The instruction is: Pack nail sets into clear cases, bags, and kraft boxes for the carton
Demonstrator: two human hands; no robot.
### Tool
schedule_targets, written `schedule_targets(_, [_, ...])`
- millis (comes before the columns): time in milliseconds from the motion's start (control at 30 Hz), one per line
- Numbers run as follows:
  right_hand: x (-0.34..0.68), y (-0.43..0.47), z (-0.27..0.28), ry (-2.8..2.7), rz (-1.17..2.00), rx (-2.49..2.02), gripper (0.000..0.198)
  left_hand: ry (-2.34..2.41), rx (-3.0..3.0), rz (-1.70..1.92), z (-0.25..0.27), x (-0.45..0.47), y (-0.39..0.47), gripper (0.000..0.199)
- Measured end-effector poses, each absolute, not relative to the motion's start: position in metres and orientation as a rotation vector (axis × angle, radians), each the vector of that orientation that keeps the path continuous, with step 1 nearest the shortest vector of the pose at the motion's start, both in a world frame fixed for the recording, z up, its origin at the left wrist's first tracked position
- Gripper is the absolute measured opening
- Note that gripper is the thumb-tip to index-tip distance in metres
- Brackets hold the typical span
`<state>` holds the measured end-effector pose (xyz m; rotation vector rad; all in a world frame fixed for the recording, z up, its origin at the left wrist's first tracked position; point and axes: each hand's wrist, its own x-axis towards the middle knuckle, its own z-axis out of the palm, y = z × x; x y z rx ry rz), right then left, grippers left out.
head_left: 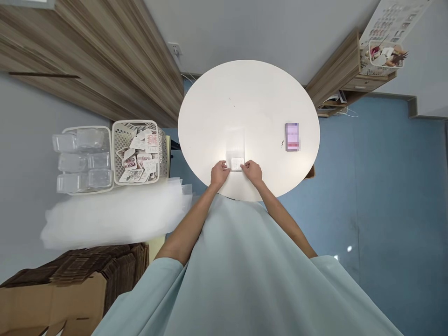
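Note:
On the round white table [273, 88], near its front edge, lies a translucent whitish sheet or flat bag [235, 144]. A small white card [237, 164] rests at the near end of it; whether it is on top or inside I cannot tell. My left hand [220, 174] has its fingertips pinched at the sheet's near left corner. On the other side, my right hand [252, 171] pinches at the near right corner, with its fingertips touching the edge of the card.
A phone with a lit screen [291, 137] lies at the table's right. To the left stand a basket of printed cards [135, 122], another basket with clear plastic boxes [86, 156], a pile of white translucent bags [119, 214] and folded cardboard boxes [52, 298].

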<state>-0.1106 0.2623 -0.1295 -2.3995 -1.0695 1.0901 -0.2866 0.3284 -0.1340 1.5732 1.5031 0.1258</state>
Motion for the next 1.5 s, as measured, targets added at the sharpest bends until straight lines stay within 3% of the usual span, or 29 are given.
schedule_targets(233, [-0.117, 0.269, -0.127, -1.581, 0.749, -2.281, 0.032, 1.264, 2.144, 0.32, -0.135, -0.284, 0.335, 0.048])
schedule_targets(400, [-0.109, 0.266, -0.137, -1.784, 0.824, -2.077, 0.042, 0.857, 2.383, 0.122, -0.14, -0.277, 0.35, 0.051])
schedule_targets(900, [-0.116, 0.188, -0.137, -1.865, 0.731, -1.955, 0.053, 0.861, 2.195, -0.025, -0.141, -0.32, 0.304, 0.076])
schedule_targets(1267, [-0.108, 0.213, -0.135, -1.614, 0.838, -2.06, 0.043, 1.159, 1.822, 0.113, -0.129, -0.311, 0.322, 0.035])
schedule_targets(1500, [-0.112, 0.23, -0.144, -1.466, 0.841, -2.191, 0.034, 1.345, 1.748, 0.095, -0.13, -0.293, 0.332, 0.031])
